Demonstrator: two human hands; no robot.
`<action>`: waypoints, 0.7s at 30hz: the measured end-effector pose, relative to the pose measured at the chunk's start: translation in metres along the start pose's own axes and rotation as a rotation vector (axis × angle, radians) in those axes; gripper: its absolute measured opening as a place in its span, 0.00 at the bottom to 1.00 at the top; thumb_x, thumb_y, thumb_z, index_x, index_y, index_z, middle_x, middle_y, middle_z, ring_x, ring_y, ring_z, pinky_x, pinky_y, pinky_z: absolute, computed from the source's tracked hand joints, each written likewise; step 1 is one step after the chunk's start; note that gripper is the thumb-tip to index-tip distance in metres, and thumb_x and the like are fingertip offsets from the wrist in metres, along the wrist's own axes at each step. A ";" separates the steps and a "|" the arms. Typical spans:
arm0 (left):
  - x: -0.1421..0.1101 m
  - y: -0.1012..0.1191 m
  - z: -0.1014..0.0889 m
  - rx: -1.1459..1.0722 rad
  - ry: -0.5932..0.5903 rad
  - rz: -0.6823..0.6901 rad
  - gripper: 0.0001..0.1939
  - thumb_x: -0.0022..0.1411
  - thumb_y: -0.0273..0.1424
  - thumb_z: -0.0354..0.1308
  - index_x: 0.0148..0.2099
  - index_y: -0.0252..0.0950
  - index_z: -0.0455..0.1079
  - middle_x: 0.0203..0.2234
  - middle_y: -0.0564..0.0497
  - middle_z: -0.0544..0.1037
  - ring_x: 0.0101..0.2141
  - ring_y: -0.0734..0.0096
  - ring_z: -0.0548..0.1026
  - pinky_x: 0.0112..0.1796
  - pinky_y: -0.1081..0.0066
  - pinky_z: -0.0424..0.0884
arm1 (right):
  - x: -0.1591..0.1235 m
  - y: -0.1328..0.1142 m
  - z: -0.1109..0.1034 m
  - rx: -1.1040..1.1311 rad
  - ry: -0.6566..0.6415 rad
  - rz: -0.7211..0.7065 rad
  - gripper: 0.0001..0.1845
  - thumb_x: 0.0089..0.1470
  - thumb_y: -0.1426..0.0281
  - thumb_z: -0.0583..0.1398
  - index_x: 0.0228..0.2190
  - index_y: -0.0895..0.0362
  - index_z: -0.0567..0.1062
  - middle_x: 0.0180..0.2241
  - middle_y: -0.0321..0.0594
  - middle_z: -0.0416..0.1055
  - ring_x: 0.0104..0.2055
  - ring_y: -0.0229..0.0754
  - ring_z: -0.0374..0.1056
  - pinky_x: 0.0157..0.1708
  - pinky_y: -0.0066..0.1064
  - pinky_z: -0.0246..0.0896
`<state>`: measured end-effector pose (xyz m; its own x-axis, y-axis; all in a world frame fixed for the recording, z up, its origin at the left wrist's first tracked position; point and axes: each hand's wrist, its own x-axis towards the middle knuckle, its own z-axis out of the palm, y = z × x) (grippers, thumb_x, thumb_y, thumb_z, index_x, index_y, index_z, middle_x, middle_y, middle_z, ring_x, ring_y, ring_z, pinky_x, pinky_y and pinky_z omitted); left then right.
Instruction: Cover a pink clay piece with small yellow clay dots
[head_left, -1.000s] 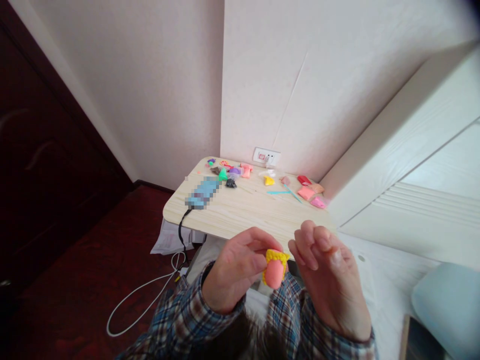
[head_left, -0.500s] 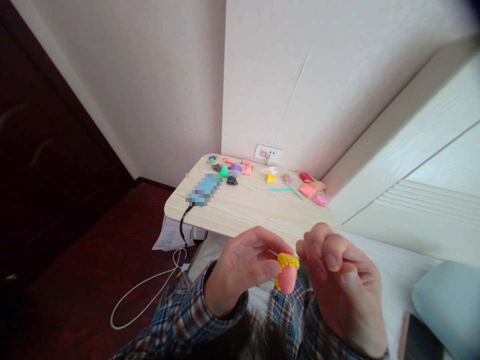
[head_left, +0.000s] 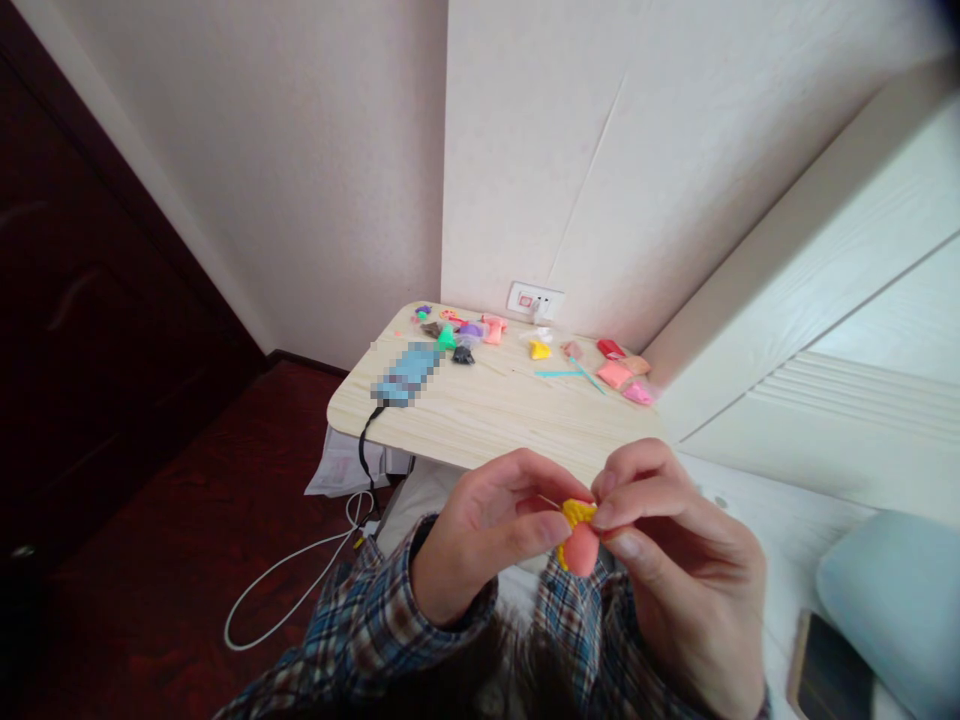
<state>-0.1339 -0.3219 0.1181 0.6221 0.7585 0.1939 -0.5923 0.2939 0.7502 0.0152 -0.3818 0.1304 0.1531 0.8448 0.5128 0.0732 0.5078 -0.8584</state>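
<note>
Low in the middle of the view is a small modelling clay figure (head_left: 580, 552), a smooth salmon-pink ball edged on its top and left side with bumpy yellow clay. My left hand (head_left: 499, 530) holds it from the left between thumb and fingers. A thin pale stick seems to show between those fingers. From the right, my right hand (head_left: 675, 545) pinches at the yellow border, its thumb and index fingertip pressed against it. Whether a loose bit of clay sits under those fingertips is hidden.
Beyond my hands stands a pale wooden table (head_left: 487, 415). On it lie several clay packets, a yellow one (head_left: 539, 350), blue sticks (head_left: 559, 374) and a blurred-out phone-like device (head_left: 409, 374) with a black cable. At right are a dark phone (head_left: 832, 670) and a pale blue object (head_left: 892, 590).
My right hand was apart from the figure with its fingers curled together; it has moved left and now touches the yellow clay. My left hand keeps its hold.
</note>
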 end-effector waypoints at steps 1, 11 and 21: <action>0.000 0.000 0.000 0.004 -0.007 0.004 0.13 0.59 0.38 0.75 0.40 0.35 0.79 0.29 0.51 0.82 0.30 0.72 0.78 0.36 0.71 0.74 | 0.000 0.000 0.000 -0.018 -0.004 0.001 0.06 0.65 0.69 0.67 0.38 0.45 0.86 0.34 0.35 0.72 0.37 0.38 0.67 0.33 0.29 0.64; 0.000 -0.003 -0.001 0.045 -0.051 0.031 0.14 0.61 0.39 0.73 0.41 0.35 0.78 0.28 0.53 0.80 0.28 0.74 0.77 0.34 0.72 0.73 | 0.005 -0.005 0.002 0.106 -0.056 0.165 0.02 0.61 0.63 0.71 0.36 0.46 0.83 0.35 0.32 0.68 0.28 0.33 0.61 0.28 0.27 0.59; -0.001 -0.001 0.000 0.040 -0.060 0.051 0.11 0.63 0.36 0.72 0.42 0.34 0.78 0.26 0.52 0.80 0.27 0.73 0.77 0.34 0.70 0.75 | 0.000 -0.006 0.002 0.098 0.040 0.175 0.08 0.62 0.62 0.69 0.43 0.46 0.80 0.34 0.32 0.64 0.28 0.35 0.58 0.27 0.29 0.57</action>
<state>-0.1335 -0.3227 0.1171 0.6219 0.7354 0.2690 -0.6035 0.2312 0.7631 0.0127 -0.3840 0.1355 0.1938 0.9151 0.3536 -0.0535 0.3697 -0.9276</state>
